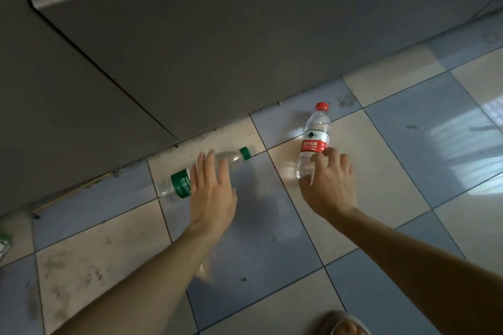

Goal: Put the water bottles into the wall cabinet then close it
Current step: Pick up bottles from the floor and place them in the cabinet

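Observation:
Two clear water bottles lie on the tiled floor near the foot of a grey wall. The green-capped bottle [179,183] with a green label lies on its side at the left; my left hand [211,189] hovers over its middle with fingers straight. To the right lies the red-capped bottle [314,139] with a red label, cap pointing away. My right hand [330,182] is at its lower end, fingers curling around the base. The wall cabinet is out of view.
Grey wall panels [190,62] rise behind the bottles, with a pale ledge at the top left. The floor has blue and beige tiles [408,144]. A foot in a sandal [343,325] shows at the bottom edge. A green and white object [4,242] sits at the far left.

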